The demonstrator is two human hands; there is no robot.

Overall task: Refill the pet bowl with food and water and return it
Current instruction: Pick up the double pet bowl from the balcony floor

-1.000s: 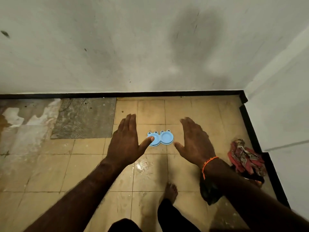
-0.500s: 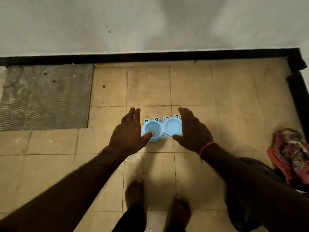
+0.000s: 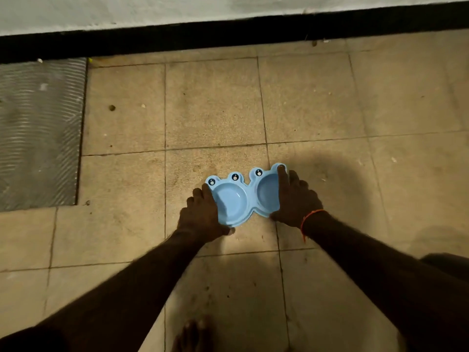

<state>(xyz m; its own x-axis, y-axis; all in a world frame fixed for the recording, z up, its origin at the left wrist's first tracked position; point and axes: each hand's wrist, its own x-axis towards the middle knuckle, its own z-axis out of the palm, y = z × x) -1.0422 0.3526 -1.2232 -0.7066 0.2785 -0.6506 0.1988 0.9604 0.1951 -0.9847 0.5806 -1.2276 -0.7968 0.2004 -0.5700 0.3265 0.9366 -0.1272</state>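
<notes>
The left hand (image 3: 203, 214) clasps the left end of a light blue plastic double pet bowl (image 3: 243, 196) shaped like two frog faces with small black-and-white eyes, its fingers curled over the rim and the thumb reaching along the near edge. The right hand (image 3: 295, 201) grips the right end, the index finger laid up along the rim of the right basin and the palm closed against the outer side; a thin orange thread band (image 3: 308, 219) circles that wrist. Both basins look empty, with no food or water visible in them. The bowl sits low over the beige tiled floor (image 3: 215, 102), at about the middle of the view; whether it touches the tiles or is just lifted off them cannot be told. The tiles are worn and speckled with small bits of dirt, with dark grout lines between them. To the far left lies a grey patch of ridged, bare cement (image 3: 38, 133) where tiles are lacking. A black skirting strip (image 3: 228, 36) runs along the base of a white wall (image 3: 127, 8) at the top. A bare foot (image 3: 193, 336) shows at the bottom edge.
</notes>
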